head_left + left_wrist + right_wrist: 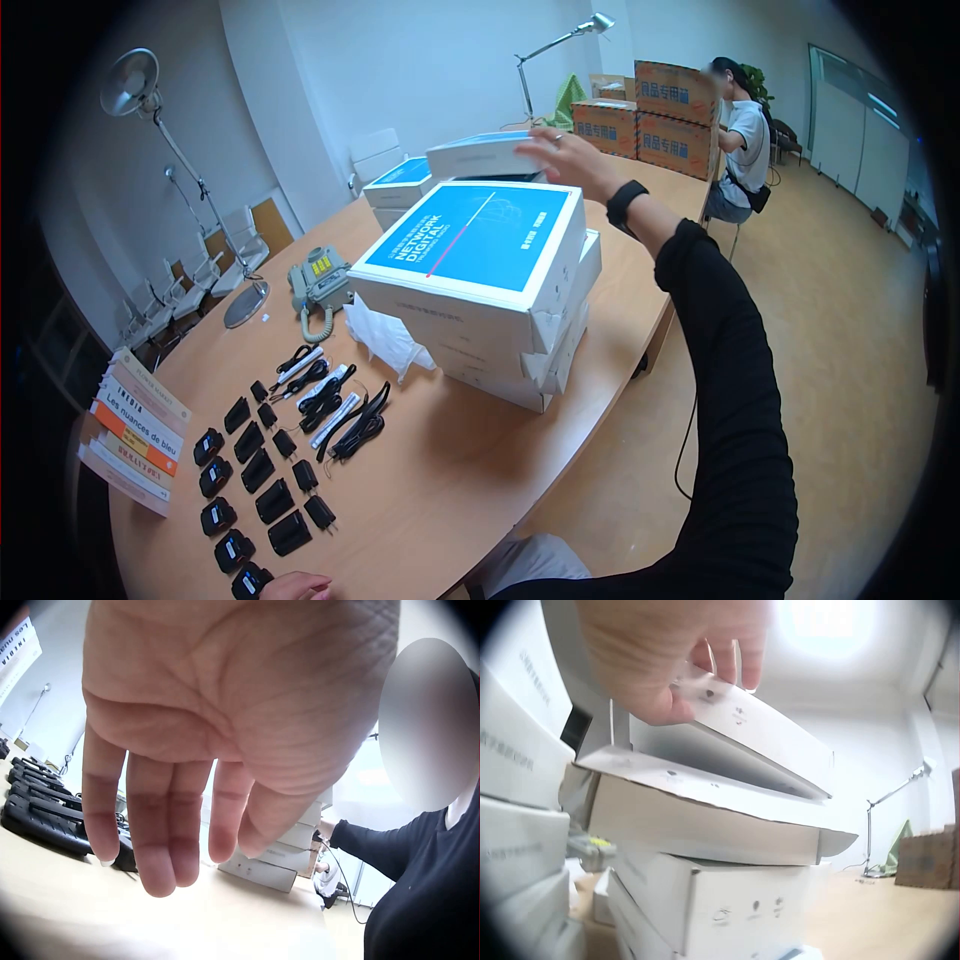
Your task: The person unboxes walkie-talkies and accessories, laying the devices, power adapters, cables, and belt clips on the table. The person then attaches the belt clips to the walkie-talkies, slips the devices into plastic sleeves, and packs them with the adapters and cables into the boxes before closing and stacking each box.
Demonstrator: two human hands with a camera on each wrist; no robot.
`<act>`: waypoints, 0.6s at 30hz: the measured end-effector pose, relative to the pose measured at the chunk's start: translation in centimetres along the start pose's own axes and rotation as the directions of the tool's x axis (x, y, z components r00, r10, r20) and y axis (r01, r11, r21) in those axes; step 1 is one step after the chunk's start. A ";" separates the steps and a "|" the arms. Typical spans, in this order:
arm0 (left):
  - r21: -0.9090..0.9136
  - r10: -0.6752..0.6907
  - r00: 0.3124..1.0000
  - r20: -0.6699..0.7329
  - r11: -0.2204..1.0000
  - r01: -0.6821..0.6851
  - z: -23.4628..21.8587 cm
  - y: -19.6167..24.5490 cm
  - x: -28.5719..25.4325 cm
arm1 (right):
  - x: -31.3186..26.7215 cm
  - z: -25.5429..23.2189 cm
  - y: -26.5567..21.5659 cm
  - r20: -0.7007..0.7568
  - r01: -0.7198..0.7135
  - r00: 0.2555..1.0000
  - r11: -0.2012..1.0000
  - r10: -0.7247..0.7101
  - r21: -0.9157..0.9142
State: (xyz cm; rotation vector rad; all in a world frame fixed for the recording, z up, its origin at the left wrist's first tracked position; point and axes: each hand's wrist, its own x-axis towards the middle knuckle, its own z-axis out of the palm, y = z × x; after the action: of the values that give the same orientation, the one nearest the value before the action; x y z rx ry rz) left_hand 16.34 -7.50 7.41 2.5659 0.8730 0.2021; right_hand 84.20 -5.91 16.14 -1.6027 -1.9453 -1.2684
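Beyond the front stack of white boxes with a blue top (460, 235), my right hand (580, 165) grips the edge of a white lid (478, 156). Seen from the right wrist, thumb and fingers of the hand (679, 656) pinch this lid (761, 731), tilted above an open white box (697, 821) on other boxes. My left hand (295, 587) is at the near table edge beside a black device (250, 580). The left wrist view shows the hand (217, 727) palm on, fingers relaxed and extended, holding nothing visible.
Rows of black adapters (274, 500), bundled cables (320, 395), books (135, 430), a telephone (320, 280), a crumpled white bag (388, 338) and a lamp base (247, 305) occupy the table's left part. Brown cartons (675, 115) stand at the far end, near a seated person (745, 140).
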 end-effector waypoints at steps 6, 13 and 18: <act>-0.035 -0.026 0.999 -0.023 0.999 0.025 0.0 -0.4 -0.5 | -2.1 -2.0 -2.2 0.069 -0.116 0.992 0.985 0.108 0.128; -0.027 0.027 0.999 0.022 0.999 -0.026 0.4 -0.1 0.4 | -1.2 -1.1 -2.6 0.033 -0.172 0.985 0.974 0.169 0.145; -0.035 0.045 0.999 0.019 0.998 -0.044 0.6 0.2 0.3 | -0.8 -0.2 -2.0 0.010 -0.107 0.994 0.993 0.108 -0.041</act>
State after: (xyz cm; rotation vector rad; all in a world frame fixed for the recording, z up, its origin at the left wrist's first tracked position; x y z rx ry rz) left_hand 16.89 -7.68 6.92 2.5529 0.7989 0.2028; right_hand 82.60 -6.47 14.87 -1.7141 -1.8251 -1.2654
